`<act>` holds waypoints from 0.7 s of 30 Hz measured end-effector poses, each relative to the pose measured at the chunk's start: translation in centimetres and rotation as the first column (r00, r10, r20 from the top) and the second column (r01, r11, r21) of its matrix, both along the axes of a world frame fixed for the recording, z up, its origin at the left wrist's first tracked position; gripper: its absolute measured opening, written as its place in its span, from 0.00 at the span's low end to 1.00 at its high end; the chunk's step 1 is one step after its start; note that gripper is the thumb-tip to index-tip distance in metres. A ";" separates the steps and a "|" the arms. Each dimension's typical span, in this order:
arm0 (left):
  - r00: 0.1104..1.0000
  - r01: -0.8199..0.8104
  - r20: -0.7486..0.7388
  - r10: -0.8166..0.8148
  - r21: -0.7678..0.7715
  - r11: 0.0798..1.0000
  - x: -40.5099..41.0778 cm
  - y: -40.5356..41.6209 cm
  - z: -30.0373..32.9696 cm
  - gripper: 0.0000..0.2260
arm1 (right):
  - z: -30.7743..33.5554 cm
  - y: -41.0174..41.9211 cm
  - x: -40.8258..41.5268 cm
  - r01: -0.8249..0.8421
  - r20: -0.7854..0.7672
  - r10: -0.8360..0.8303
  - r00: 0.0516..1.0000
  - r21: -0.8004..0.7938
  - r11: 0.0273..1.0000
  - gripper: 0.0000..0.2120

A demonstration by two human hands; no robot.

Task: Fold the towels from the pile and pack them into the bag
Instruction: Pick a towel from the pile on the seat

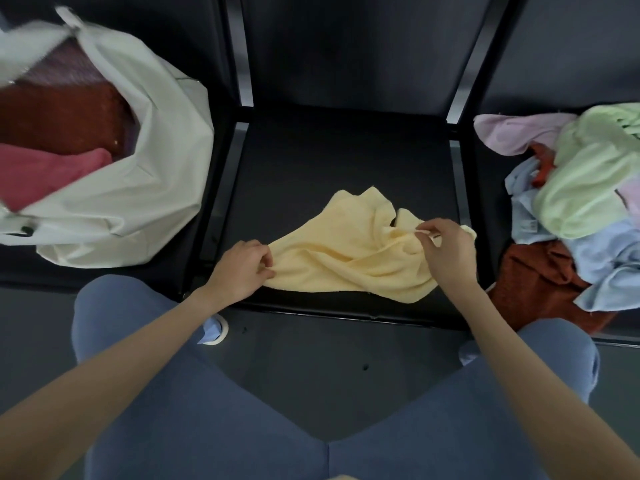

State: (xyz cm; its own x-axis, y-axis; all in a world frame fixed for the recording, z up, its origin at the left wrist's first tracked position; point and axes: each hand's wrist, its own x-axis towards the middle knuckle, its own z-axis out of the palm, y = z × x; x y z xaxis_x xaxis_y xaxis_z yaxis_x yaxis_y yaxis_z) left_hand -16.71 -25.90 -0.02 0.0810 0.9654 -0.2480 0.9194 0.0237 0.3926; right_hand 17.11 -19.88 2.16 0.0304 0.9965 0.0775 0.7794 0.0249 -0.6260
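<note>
While my left hand [242, 268] pinches one corner of the crumpled yellow towel [346, 258], my right hand [446, 247] pinches another fold.

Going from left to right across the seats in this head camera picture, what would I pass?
White bag holding folded towels, left hand, yellow towel, right hand, pile of unfolded towels.
</note>
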 end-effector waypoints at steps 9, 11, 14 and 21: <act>0.997 0.022 0.077 -0.030 0.102 0.995 -1.8 -0.9 0.6 0.06 | 7.0 1.8 -3.2 -0.045 -0.433 0.152 0.888 0.247 0.968 0.07; 0.994 0.004 0.104 -0.012 0.072 0.997 -2.0 -1.0 0.2 0.06 | 7.4 3.4 -4.5 -0.080 -0.414 0.175 0.893 0.235 0.969 0.06; 0.994 -0.020 0.106 0.017 0.029 0.999 -2.4 -0.8 -0.4 0.05 | 5.7 6.9 -6.4 -0.132 -0.340 0.152 0.928 0.082 0.988 0.05; 0.996 0.022 0.083 -0.022 0.001 1.000 -3.1 -0.4 -0.9 0.04 | -0.8 11.9 -8.6 0.034 0.034 -0.024 0.999 -0.340 0.940 0.06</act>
State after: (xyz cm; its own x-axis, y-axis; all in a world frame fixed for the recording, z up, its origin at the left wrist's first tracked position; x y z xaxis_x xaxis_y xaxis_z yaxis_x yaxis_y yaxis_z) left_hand -19.82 -26.29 -0.94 0.1230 0.9631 -0.2392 0.8837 0.0034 0.4680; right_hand 8.47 -7.97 1.33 0.0626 0.9623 -0.2646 0.7946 -0.2085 -0.5702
